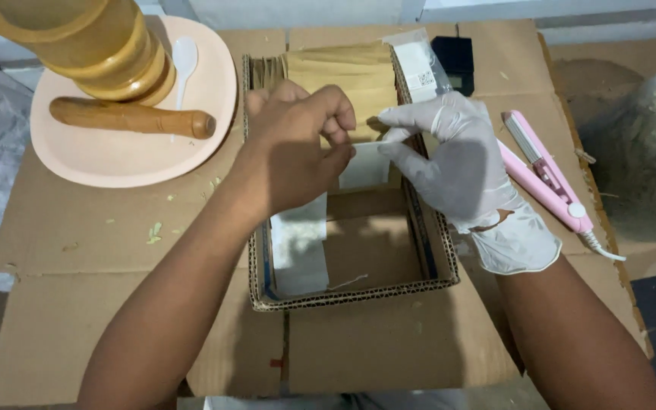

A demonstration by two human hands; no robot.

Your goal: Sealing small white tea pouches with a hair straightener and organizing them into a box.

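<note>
My bare left hand [298, 148] and my right hand [457, 163], in a torn white glove, pinch the top edge of a small white pouch [364, 163] from either side. They hold it over an open shallow cardboard box [351, 292]. A row of brown paper pouches [347, 72] stands at the far end of the box. A white packet [299, 254] lies on the box floor below my left wrist.
A pink plate [115, 156] at the far left carries a wooden mortar [89, 45], a wooden pestle [130, 118] and a white spoon [184, 61]. A pink hand-held sealer [544, 171] lies to the right. A clear packet [419, 64] and a black device [455, 57] sit behind the box. Flattened cardboard [77, 304] covers the surface.
</note>
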